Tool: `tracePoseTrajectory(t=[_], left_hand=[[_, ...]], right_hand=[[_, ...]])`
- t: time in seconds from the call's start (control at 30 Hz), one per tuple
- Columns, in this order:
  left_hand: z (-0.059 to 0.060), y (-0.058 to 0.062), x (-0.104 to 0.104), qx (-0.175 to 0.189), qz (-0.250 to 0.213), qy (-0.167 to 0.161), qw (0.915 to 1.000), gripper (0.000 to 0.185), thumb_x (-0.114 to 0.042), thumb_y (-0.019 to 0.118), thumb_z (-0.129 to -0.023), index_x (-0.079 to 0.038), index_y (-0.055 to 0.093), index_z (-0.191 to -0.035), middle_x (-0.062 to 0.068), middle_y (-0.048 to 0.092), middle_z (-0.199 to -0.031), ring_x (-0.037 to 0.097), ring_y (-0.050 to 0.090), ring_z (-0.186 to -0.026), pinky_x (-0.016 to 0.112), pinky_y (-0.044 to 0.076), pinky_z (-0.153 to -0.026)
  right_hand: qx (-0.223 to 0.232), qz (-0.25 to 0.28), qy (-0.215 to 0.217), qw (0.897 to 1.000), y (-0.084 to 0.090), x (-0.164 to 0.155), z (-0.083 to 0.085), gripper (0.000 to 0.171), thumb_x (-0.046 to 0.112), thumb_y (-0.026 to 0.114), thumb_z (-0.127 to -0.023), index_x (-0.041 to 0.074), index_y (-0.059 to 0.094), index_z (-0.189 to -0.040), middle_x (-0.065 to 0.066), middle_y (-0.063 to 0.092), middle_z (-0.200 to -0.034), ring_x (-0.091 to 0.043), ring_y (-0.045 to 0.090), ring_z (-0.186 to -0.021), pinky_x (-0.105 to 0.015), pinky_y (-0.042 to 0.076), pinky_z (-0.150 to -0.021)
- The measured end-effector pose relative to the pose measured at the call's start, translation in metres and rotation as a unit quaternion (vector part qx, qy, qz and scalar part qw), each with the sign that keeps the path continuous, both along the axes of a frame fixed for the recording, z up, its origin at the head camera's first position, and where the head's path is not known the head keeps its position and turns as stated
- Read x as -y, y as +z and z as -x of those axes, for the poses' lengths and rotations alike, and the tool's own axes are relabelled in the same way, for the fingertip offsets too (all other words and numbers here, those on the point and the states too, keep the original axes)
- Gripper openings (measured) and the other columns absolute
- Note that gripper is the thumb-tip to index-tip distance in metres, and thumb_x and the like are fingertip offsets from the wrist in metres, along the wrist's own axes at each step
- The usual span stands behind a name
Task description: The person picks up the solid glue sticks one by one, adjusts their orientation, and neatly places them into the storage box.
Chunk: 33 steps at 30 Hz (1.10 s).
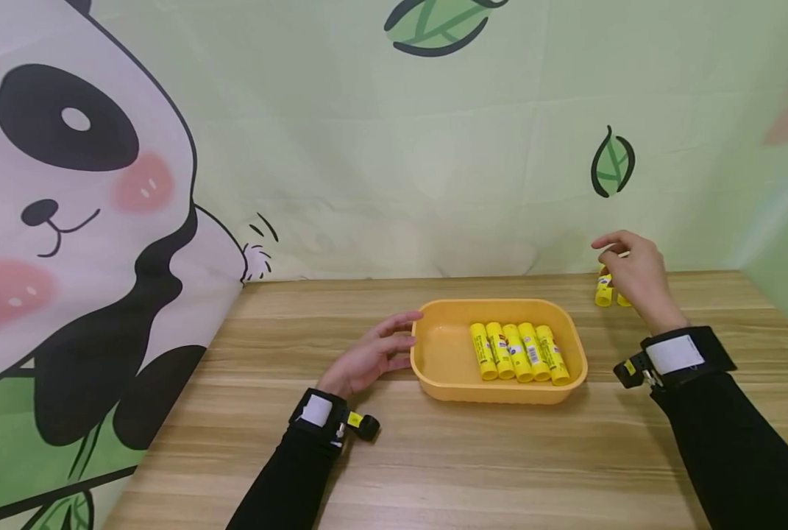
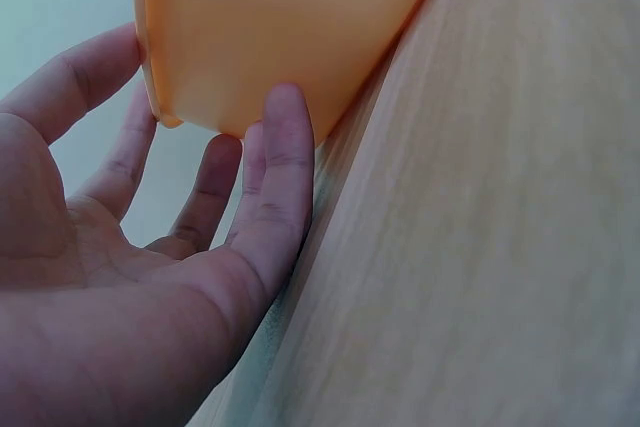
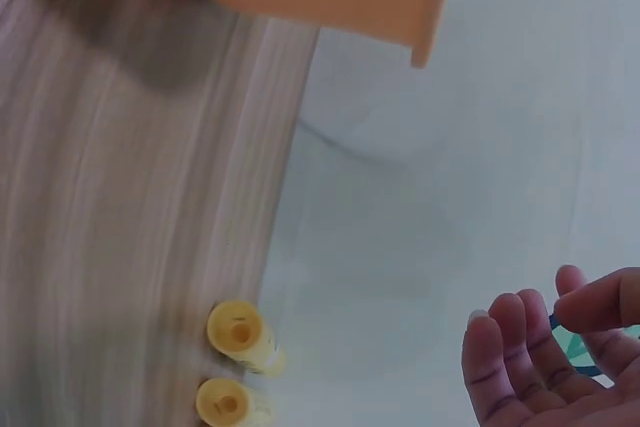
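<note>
An orange-yellow plastic tray [image 1: 445,353] stands on the table, with several yellow glue sticks [image 1: 514,352] lying side by side in its right part. My left hand [image 1: 370,357] is at the tray's left end. In the left wrist view its fingertips meet the rim and outer wall of the tray [image 2: 260,37]. To the right of the tray, my right hand [image 1: 640,276] hovers over two more glue sticks [image 1: 603,294], partly covering them. Seen from the right wrist, the fingers are loosely bent around nothing, and the round ends of these glue sticks [image 3: 238,329] face the camera.
The wood-grain table [image 1: 433,464] ends at a light green cloth backdrop [image 1: 341,184] close behind the tray. A printed panda [image 1: 102,221] covers the left side of the cloth. Each wrist wears a black strap [image 1: 688,353] with a small camera.
</note>
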<state>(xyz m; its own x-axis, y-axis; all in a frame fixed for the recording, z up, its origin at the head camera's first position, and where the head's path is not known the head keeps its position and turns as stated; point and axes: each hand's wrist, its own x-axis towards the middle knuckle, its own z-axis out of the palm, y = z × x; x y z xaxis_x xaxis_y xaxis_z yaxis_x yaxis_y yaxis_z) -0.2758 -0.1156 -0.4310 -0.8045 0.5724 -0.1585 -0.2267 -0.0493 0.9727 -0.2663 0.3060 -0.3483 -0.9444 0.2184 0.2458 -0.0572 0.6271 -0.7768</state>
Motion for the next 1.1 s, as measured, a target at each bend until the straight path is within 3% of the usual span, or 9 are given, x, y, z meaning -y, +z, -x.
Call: tracePoseTrajectory(t=[0.57,1.1], left_hand=[[0.000,-0.001,0.000,-0.003,0.004,-0.002,1.0000,0.050,-0.009,0.056,-0.106,-0.013,0.046,-0.156,0.014,0.040,-0.152,0.028,0.054,-0.128,0.040,0.054,-0.104],[0.001,-0.001,0.001,-0.003,0.002,-0.004,1.0000,0.050,-0.010,0.056,-0.106,-0.013,0.046,-0.156,0.014,0.039,-0.154,0.027,0.054,-0.127,0.039,0.054,-0.103]], right_hand=[[0.031,0.008,-0.003,0.999,-0.007,-0.011,0.001,0.038,0.011,0.039,-0.107,-0.008,0.057,-0.134,-0.028,0.053,-0.119,-0.038,0.055,-0.093,-0.016,0.050,-0.059],[0.065,-0.009,-0.005,0.998,-0.008,-0.019,0.008,0.038,0.012,0.039,-0.107,-0.009,0.055,-0.135,-0.031,0.052,-0.122,-0.040,0.055,-0.098,-0.020,0.051,-0.059]])
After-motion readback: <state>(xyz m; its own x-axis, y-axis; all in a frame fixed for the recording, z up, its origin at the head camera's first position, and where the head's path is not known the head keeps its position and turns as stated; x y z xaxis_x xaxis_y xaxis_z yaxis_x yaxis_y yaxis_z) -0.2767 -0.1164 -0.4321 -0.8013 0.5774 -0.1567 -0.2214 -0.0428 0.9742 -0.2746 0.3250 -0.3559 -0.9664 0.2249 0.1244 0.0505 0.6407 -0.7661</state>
